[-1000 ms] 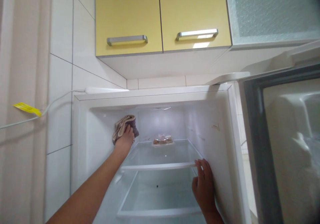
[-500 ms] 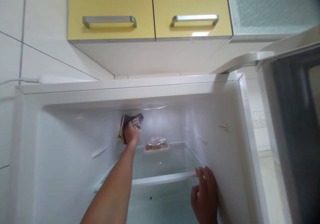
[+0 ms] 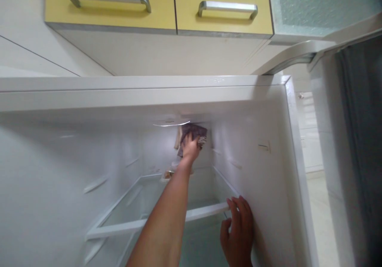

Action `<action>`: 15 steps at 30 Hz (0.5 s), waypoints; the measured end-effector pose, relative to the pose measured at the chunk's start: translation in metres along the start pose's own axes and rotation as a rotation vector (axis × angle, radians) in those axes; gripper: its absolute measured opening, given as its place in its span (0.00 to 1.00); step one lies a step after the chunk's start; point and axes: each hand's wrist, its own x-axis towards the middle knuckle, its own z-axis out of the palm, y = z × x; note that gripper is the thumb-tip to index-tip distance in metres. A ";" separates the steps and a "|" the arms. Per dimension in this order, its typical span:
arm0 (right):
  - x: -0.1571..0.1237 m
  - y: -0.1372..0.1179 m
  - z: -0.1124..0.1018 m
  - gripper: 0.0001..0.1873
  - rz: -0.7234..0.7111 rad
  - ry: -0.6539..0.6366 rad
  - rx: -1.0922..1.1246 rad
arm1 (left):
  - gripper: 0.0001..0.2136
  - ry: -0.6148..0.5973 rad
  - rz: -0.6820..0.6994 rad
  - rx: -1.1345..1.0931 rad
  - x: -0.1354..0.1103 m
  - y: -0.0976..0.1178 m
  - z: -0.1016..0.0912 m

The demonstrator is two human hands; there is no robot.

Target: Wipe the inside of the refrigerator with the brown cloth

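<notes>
My left hand (image 3: 191,148) reaches deep into a refrigerator and presses a dark brown patterned cloth (image 3: 193,131) against the upper back wall, fingers bent over it. A paler flap of the cloth hangs at its left side. Below, a small clear-wrapped food tray (image 3: 167,175) sits at the back of the glass shelf (image 3: 205,212), largely hidden behind my left forearm. My right hand (image 3: 238,229) grips the right end of that shelf's white front edge, with fingertips at the top and the thumb lower down.
The refrigerator's white side wall (image 3: 268,187) is close beside my right hand. Its opened door (image 3: 355,147) stands at the right. Overhead are the refrigerator's top edge (image 3: 149,88) and yellow cabinets (image 3: 113,14) with metal handles. A light cover (image 3: 171,123) juts from the ceiling inside.
My left hand has moved the cloth rightward along the back wall, and the forearm now covers much of the food tray. My right hand stays at the shelf edge. The view has shifted closer.
</notes>
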 end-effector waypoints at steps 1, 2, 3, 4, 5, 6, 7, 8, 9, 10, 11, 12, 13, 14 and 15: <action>-0.001 0.001 0.000 0.23 -0.002 -0.002 -0.001 | 0.21 -0.063 0.120 0.025 -0.001 0.010 0.002; -0.001 0.001 0.000 0.23 -0.002 -0.006 -0.002 | 0.19 -0.116 0.224 0.052 -0.001 0.018 0.003; -0.002 0.002 0.000 0.23 -0.003 -0.012 -0.001 | 0.17 -0.158 0.306 0.080 0.000 0.022 0.001; -0.002 0.003 0.000 0.24 -0.004 -0.021 0.003 | 0.16 -0.190 0.367 0.110 0.001 0.022 -0.002; -0.003 0.003 0.000 0.24 -0.006 -0.027 0.008 | 0.15 -0.215 0.409 0.141 0.002 0.020 -0.006; -0.003 0.003 -0.001 0.24 -0.007 -0.033 0.013 | 0.15 -0.233 0.437 0.172 0.003 0.015 -0.012; -0.004 0.003 -0.001 0.25 -0.010 -0.039 0.016 | 0.16 -0.244 0.450 0.200 0.005 0.008 -0.018; -0.004 0.003 -0.002 0.25 -0.010 -0.041 0.016 | 0.16 -0.248 0.448 0.227 0.005 -0.001 -0.024; -0.004 0.003 -0.003 0.25 -0.009 -0.043 0.013 | 0.17 -0.241 0.431 0.250 0.005 -0.011 -0.031; -0.004 0.004 -0.003 0.25 -0.008 -0.045 0.009 | 0.19 -0.226 0.402 0.271 0.004 -0.022 -0.037; -0.004 0.004 -0.004 0.25 -0.010 -0.048 0.007 | 0.20 -0.204 0.359 0.289 0.003 -0.033 -0.043; -0.004 0.004 -0.004 0.25 -0.014 -0.052 0.006 | 0.22 -0.177 0.304 0.305 0.000 -0.045 -0.048; -0.004 0.004 -0.004 0.25 -0.015 -0.055 0.006 | 0.24 -0.150 0.236 0.318 -0.004 -0.056 -0.052; -0.004 0.004 -0.004 0.25 -0.017 -0.057 0.006 | 0.25 -0.123 0.158 0.329 -0.008 -0.068 -0.056; -0.004 0.004 -0.004 0.25 -0.015 -0.055 0.005 | 0.25 -0.097 0.075 0.335 -0.012 -0.079 -0.059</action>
